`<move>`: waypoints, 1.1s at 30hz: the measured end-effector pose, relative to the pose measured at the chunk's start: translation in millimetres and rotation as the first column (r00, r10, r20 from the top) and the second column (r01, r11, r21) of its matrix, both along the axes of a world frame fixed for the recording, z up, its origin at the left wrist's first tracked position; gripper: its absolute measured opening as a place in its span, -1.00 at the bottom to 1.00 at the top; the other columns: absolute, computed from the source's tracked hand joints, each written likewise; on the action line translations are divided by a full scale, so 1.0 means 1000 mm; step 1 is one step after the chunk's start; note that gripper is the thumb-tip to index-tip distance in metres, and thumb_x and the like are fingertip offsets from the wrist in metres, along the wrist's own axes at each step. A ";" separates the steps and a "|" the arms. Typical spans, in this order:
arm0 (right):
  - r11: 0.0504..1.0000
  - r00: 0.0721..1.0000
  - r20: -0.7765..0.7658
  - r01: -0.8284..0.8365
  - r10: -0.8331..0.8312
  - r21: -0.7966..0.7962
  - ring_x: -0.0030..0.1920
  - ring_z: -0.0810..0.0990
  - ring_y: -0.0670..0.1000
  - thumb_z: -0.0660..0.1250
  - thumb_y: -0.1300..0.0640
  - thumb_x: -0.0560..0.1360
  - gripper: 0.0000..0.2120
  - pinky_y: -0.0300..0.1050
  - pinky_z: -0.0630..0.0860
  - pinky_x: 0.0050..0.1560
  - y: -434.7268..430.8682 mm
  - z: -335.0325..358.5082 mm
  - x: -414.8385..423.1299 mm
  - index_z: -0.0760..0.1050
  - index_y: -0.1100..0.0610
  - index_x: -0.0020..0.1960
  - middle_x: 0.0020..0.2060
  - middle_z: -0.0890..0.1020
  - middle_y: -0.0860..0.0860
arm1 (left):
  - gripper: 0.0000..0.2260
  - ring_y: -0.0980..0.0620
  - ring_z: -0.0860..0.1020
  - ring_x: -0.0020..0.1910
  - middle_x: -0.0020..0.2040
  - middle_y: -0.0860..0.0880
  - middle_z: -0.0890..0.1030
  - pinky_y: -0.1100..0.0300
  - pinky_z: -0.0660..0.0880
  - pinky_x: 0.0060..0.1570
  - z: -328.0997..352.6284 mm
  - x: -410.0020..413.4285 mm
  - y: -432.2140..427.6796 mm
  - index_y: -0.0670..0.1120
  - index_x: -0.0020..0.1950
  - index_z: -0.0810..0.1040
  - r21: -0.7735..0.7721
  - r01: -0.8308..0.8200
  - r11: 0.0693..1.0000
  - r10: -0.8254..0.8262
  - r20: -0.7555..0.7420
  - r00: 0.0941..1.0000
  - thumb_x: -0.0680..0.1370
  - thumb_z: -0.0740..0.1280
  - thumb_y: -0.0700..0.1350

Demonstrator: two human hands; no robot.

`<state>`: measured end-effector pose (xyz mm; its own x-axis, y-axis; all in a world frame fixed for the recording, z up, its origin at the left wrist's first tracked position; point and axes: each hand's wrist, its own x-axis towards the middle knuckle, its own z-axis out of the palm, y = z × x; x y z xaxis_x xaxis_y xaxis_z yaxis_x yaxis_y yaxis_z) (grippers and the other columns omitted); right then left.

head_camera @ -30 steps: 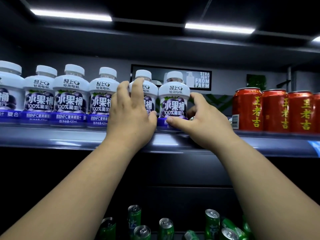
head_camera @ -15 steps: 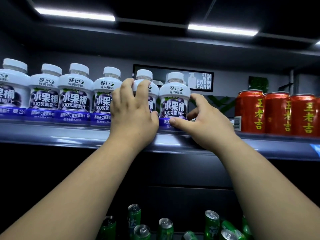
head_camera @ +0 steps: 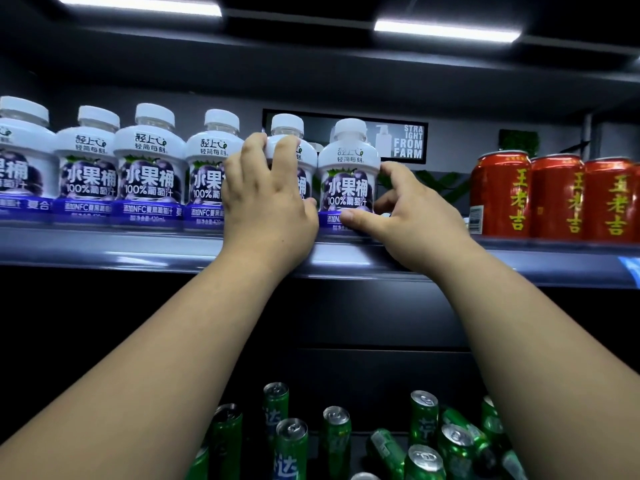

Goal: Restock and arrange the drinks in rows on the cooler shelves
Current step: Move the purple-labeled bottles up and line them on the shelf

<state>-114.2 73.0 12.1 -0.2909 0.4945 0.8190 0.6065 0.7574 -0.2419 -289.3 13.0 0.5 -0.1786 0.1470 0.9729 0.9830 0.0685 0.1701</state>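
A row of white grape-juice bottles with purple labels stands along the upper shelf (head_camera: 104, 249). My left hand (head_camera: 266, 202) wraps the front of the fifth bottle (head_camera: 287, 133), fingers curled over its shoulder. Just to its right stands the last bottle (head_camera: 348, 171). My right hand (head_camera: 412, 216) holds that bottle low down, thumb on its purple base and fingers curled round its right side. Red cans (head_camera: 500, 192) stand at the shelf's right end.
A gap of bare shelf lies between the last bottle and the red cans. Below, several green cans (head_camera: 292, 445) stand and lie jumbled on a lower level. A "Straight from farm" sign (head_camera: 408, 142) hangs behind. Light strips glow overhead.
Both hands stay on the same two bottles. The two bottles have edged slightly closer together; the view has shifted a little.
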 end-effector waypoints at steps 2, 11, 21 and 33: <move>1.000 1.000 0.000 0.002 -0.002 0.001 0.11 0.56 -0.01 0.34 -0.44 0.37 -0.22 -0.03 0.42 -0.02 0.001 0.000 0.000 0.21 -0.13 0.45 -0.07 0.55 -0.21 | -0.37 -0.24 0.20 0.40 0.49 -0.15 0.20 -0.07 0.19 0.38 0.000 0.001 0.000 0.01 0.49 0.23 0.002 -0.011 1.000 0.011 -0.006 1.000 0.45 0.36 -0.07; 1.000 1.000 0.024 0.005 -0.005 0.000 0.17 0.57 0.02 0.32 -0.41 0.41 -0.21 -0.01 0.46 0.05 0.002 0.000 0.001 0.17 -0.10 0.51 0.02 0.57 -0.19 | -0.36 -0.23 0.19 0.41 0.50 -0.15 0.20 -0.07 0.19 0.37 0.000 0.001 -0.001 -0.02 0.51 0.22 -0.014 -0.019 1.000 0.019 0.002 1.000 0.46 0.36 -0.07; 0.965 0.977 0.039 0.202 -0.211 0.165 0.13 0.55 0.14 0.15 -0.52 0.35 -0.23 0.08 0.41 0.13 -0.006 -0.006 -0.003 0.27 -0.07 0.38 0.08 0.63 0.00 | -0.39 -0.27 0.22 0.38 0.49 -0.20 0.23 -0.13 0.24 0.34 0.001 0.005 -0.008 -0.03 0.47 0.28 -0.077 -0.020 0.997 0.022 0.031 0.999 0.45 0.39 -0.05; 0.995 0.987 0.159 0.010 -0.025 0.097 0.57 0.12 -0.02 0.12 -0.46 0.37 -0.15 0.03 0.05 0.56 -0.014 -0.050 0.063 0.16 -0.10 0.57 0.57 0.22 -0.07 | -0.58 -0.14 0.47 0.20 0.25 -0.05 0.51 -0.06 0.44 0.19 -0.032 0.042 -0.039 -0.01 0.24 0.52 -0.141 0.110 0.984 -0.121 -0.072 0.990 0.43 0.26 0.11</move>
